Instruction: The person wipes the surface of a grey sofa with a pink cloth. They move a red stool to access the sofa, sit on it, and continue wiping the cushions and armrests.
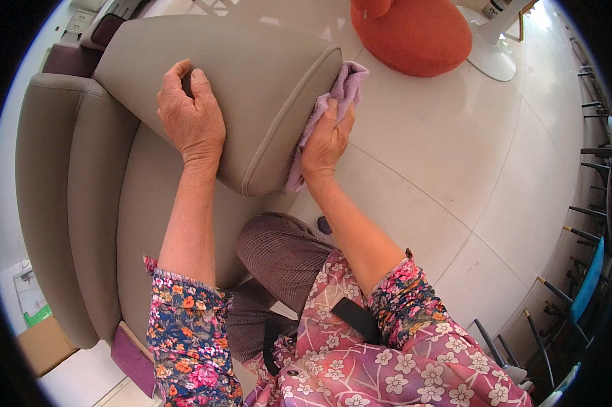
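A taupe leather sofa armrest [265, 86] with a stitched seam lies across the upper middle of the head view. My right hand [328, 137] grips a lilac cloth [349, 84] and presses it against the armrest's outer end panel. Over the top of the armrest is my left hand [191, 112], fingers curled and thumb apart, holding nothing. Whether its fingertips touch the leather I cannot tell. Below and left of the armrest are the sofa's seat [153, 219] and backrest [46, 203]. My bent knee is close to the front of the seat.
A round orange-red fabric seat [412, 38] stands on the pale tiled floor [412, 203], beside a white pedestal base [494, 58]. Chairs with dark legs and one blue seat [588, 280] line the right edge. A cardboard box [46, 343] and a purple panel [132, 358] are at lower left.
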The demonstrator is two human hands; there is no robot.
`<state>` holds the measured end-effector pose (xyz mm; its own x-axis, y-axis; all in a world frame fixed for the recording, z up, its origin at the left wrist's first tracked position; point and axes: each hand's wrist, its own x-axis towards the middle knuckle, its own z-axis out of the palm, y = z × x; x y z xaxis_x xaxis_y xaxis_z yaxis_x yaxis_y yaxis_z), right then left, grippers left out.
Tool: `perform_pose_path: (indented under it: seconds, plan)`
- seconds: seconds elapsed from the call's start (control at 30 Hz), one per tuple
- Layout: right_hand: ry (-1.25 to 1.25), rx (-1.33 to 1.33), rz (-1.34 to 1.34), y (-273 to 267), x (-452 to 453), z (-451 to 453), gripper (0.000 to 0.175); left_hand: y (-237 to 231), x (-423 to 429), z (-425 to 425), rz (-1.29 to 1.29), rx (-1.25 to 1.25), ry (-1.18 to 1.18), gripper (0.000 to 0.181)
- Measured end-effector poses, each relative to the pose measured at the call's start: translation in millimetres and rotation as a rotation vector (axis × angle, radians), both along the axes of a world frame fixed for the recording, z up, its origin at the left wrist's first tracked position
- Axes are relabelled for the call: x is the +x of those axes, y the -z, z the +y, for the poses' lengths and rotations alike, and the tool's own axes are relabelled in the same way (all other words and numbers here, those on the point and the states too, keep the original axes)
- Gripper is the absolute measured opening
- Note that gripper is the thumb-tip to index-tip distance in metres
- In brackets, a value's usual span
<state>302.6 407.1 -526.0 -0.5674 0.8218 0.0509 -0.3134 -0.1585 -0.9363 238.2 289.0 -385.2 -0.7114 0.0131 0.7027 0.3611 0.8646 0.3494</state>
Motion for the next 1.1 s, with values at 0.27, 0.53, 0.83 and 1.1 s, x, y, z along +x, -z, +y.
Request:
perform_pose_path:
  seconds: [0.27, 0.53, 0.83, 1.1]
  plan:
    - [-0.062, -0.094, -0.136, 19, -7, 10, 0.065, -1, 2, -3, 0.023, 0.027, 0.023, 0.034]
    - [-0.037, -0.161, -0.197, 62, -25, 16, 0.069, -3, 5, -2, 0.002, 0.037, 0.036, 0.035]
    - [-0.095, -0.273, -0.224, 81, -26, 21, 0.065, -3, 7, -2, 0.015, 0.024, 0.040, 0.034]
    - [-0.139, -0.342, -0.026, 31, 0, 10, 0.066, 2, 3, -2, 0.013, 0.076, 0.035, 0.033]
